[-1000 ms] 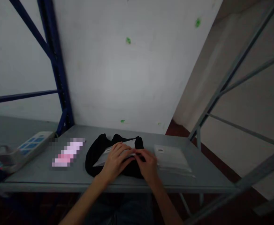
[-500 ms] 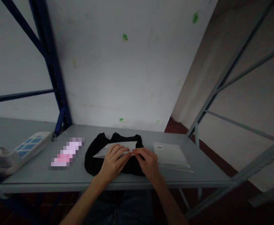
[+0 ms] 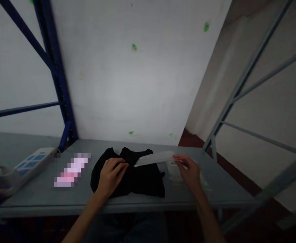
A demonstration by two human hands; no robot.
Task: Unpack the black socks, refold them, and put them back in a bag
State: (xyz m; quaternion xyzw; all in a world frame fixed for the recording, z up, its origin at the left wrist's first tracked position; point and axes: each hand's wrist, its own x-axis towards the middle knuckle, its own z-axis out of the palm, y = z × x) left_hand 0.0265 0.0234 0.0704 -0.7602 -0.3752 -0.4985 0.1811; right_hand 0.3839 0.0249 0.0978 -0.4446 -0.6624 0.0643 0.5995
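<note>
— What have your hands got?

— My left hand [image 3: 110, 171] lies on the black garment [image 3: 140, 175], fingers curled into the cloth at its left part; I cannot tell whether they pinch it or only press. My right hand [image 3: 190, 170] grips one end of a flat clear plastic bag [image 3: 154, 158], which is lifted and reaches from my right fingers back over the garment toward my left hand.

— What's hard to see?

— Under my right hand sits a stack of pale packets [image 3: 174, 172], mostly covered by it. Left of my left hand there's a pixelated pink patch, unreadable. Further left a white power strip [image 3: 32, 162] lies on the grey shelf [image 3: 138, 199], its near end lost in shadow.
</note>
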